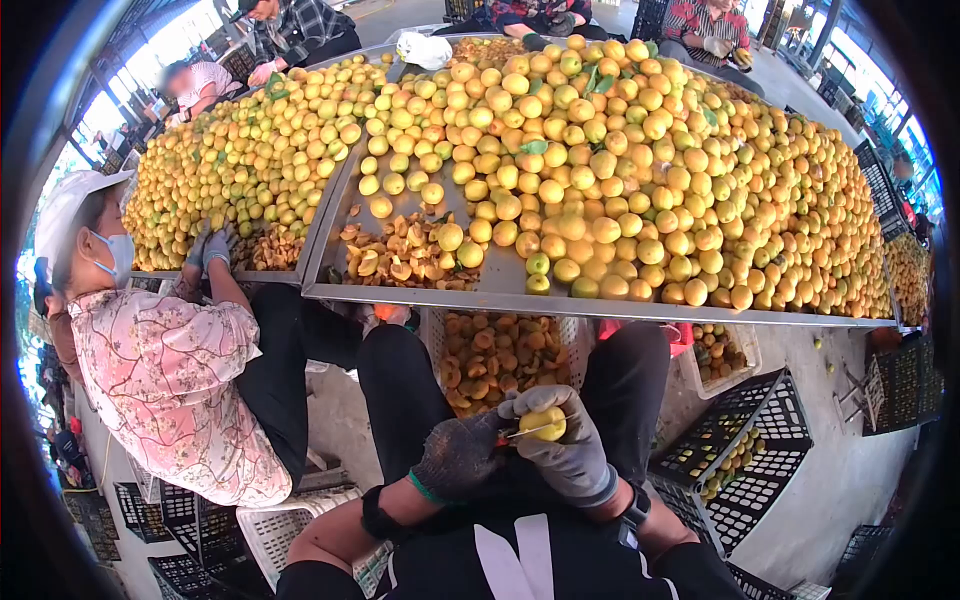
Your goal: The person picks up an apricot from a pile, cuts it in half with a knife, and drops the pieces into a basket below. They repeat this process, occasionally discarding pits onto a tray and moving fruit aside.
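My left hand (455, 455), in a dark glove with a green cuff, is closed around a small knife (521, 433). The knife's thin blade lies against a yellow apricot (543, 423). That apricot is gripped by my right hand (568, 455), which wears a grey glove. Both hands are close together above my lap. Just beyond them, between my knees, a white crate (578, 350) holds many cut, pitted apricot halves (500, 360). The knife handle is mostly hidden by the left glove.
A metal table (500, 296) bears a large heap of whole apricots (640, 180) and a smaller pile of cut pieces (400, 255). A co-worker (165, 370) sits at my left; others sit across. Black crates (770, 470) stand on the right.
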The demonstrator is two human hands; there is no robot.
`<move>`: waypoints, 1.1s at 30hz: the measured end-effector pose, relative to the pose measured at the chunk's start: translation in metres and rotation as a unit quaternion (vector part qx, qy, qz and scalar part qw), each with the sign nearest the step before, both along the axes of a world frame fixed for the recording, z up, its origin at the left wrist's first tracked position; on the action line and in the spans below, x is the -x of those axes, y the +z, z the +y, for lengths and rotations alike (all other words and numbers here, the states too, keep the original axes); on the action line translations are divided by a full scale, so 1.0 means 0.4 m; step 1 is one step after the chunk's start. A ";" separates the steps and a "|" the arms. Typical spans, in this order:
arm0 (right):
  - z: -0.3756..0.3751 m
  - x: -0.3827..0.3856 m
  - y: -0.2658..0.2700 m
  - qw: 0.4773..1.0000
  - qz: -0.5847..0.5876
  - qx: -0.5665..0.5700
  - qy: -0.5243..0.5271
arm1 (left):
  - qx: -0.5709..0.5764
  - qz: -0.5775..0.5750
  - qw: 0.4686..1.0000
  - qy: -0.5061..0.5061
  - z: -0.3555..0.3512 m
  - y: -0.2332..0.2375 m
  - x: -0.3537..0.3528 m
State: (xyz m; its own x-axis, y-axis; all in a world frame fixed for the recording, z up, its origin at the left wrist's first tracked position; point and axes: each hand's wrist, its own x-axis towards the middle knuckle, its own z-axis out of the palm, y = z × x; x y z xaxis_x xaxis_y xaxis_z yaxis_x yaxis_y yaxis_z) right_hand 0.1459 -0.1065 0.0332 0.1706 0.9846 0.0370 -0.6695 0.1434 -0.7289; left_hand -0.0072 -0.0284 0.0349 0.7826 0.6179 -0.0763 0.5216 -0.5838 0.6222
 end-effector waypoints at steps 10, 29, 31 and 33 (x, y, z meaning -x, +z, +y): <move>0.046 -0.050 -0.060 0.989 -0.129 -0.008 0.071 | 0.045 -0.016 0.999 -0.011 0.017 -0.017 -0.003; 0.030 0.000 -0.074 0.995 0.075 0.047 0.052 | 0.158 -0.002 0.987 -0.010 0.024 -0.045 -0.015; 0.029 -0.016 -0.073 0.997 -0.003 0.062 0.055 | 0.126 0.031 0.992 -0.004 0.025 -0.045 -0.006; 0.032 -0.023 -0.065 0.992 -0.082 0.076 0.056 | 0.112 0.025 0.993 0.005 0.032 -0.039 -0.003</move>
